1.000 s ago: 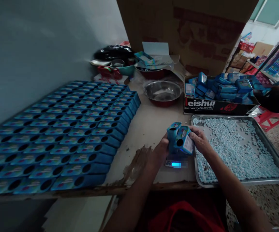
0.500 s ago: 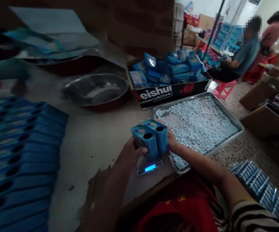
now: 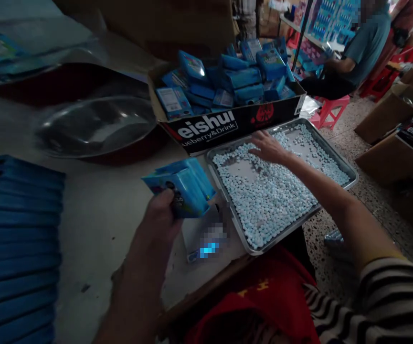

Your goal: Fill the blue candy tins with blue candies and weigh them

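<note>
A pair of bright blue boxes (image 3: 192, 184), as far as the blur lets one tell, is held side by side in the left hand (image 3: 163, 208), tipped over, just left of the tray. Small, rounded pale-blue and whitish pellets (image 3: 274, 200) lie loose in the shallow, rectangular metal tray (image 3: 241, 170), with the right hand (image 3: 269, 147) over its far part. They spread thickly across the near and middle portions, leaving bare metal patches toward the far side.

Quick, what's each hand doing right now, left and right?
Left hand: closed around small blue printed cardboard boxes.
Right hand: open, nothing visibly gripped, over pale-blue pellets in the rectangular silver metal tray.
</note>
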The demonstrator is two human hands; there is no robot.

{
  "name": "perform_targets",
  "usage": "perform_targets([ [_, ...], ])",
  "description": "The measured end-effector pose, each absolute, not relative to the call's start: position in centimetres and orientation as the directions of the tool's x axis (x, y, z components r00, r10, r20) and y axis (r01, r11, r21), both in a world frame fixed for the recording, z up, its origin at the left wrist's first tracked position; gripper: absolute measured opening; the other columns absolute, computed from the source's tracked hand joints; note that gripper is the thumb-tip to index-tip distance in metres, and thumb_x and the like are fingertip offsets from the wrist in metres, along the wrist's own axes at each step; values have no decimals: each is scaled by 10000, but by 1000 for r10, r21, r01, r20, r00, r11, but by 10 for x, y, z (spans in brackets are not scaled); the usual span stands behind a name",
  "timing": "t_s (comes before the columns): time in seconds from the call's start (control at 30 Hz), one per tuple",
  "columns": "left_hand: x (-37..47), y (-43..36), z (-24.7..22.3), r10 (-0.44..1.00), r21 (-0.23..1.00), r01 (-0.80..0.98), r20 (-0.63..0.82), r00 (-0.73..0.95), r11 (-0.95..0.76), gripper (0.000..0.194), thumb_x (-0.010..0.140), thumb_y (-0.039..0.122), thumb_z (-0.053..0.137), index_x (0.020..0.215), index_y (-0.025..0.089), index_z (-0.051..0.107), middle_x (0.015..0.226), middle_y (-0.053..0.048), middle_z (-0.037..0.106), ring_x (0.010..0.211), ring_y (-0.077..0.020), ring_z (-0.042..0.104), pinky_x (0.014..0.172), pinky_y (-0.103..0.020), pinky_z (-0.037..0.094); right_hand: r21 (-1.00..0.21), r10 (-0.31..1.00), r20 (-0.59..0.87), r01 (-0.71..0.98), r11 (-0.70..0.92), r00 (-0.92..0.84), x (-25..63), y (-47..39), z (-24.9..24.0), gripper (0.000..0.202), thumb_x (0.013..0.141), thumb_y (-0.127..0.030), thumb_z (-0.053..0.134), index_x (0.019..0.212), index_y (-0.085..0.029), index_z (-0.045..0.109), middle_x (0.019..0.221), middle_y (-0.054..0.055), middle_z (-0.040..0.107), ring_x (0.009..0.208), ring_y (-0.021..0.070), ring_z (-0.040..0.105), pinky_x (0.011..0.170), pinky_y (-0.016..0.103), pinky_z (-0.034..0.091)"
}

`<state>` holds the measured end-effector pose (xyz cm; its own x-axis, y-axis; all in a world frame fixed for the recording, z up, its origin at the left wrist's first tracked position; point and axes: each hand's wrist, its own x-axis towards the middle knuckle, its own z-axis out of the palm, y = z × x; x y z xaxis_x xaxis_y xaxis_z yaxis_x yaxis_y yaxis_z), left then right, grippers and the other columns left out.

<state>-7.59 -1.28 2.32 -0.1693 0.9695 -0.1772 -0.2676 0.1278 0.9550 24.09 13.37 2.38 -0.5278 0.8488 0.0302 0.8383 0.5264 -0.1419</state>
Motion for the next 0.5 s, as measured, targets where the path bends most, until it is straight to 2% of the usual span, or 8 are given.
perform_targets([
  [0.1, -59, -5, 20, 957, 928, -309, -257, -131, 207, 530, 500, 602, 1003, 815, 280, 725, 736, 42, 753, 779, -267, 735, 661, -388, 676, -97, 832, -80, 835, 541, -549, 283, 161, 2, 488, 1167, -380, 543, 1610, -180, 592, 1620, 171, 555, 1452, 336, 463, 1235, 505, 371],
  [0.2, -29, -5, 15, 967, 937, -267, -248, -54, 226, 623, 483, 607, 1029, 907, 258, 734, 836, -4, 790, 845, -290, 759, 759, -418, 694, -130, 859, -66, 858, 497, -508, 289, 144, -16, 464, 1186, -370, 474, 1583, -176, 614, 1593, 162, 578, 1439, 324, 472, 1257, 506, 355],
  [0.27, -7, -14, 11, 976, 958, -204, -215, -45, 201, 609, 533, 545, 1036, 970, 241, 741, 942, -25, 811, 904, -270, 766, 834, -392, 683, -208, 827, -75, 820, 534, -557, 291, 119, -17, 438, 1184, -369, 466, 1513, -163, 669, 1521, 162, 640, 1392, 302, 526, 1273, 493, 364],
  [0.37, 23, -41, 2, 967, 974, -134, -201, -154, 181, 641, 550, 369, 1036, 1086, 233, 712, 1051, -22, 810, 954, -235, 768, 859, -341, 661, -415, 764, -30, 703, 577, -645, 322, 79, -12, 467, 1194, -449, 415, 1526, -244, 671, 1528, 120, 677, 1415, 282, 582, 1288, 506, 407],
  [0.43, 41, -61, -7, 945, 982, -105, -179, -272, 156, 722, 539, 334, 1034, 1149, 239, 659, 1084, -22, 795, 940, -220, 767, 820, -319, 652, -488, 876, 82, 747, 452, -476, 366, 57, -11, 563, 1189, -540, 350, 1656, -301, 553, 1708, 102, 551, 1583, 304, 481, 1334, 568, 377],
  [0.5, 57, -76, -17, 926, 989, -83, -142, -351, 121, 771, 535, 335, 1042, 1175, 241, 623, 1120, -29, 776, 956, -215, 766, 831, -315, 647, -450, 978, 76, 869, 208, -194, 414, 39, -14, 697, 1168, -617, 296, 1742, -244, 430, 1818, 158, 392, 1698, 363, 337, 1371, 640, 305],
])
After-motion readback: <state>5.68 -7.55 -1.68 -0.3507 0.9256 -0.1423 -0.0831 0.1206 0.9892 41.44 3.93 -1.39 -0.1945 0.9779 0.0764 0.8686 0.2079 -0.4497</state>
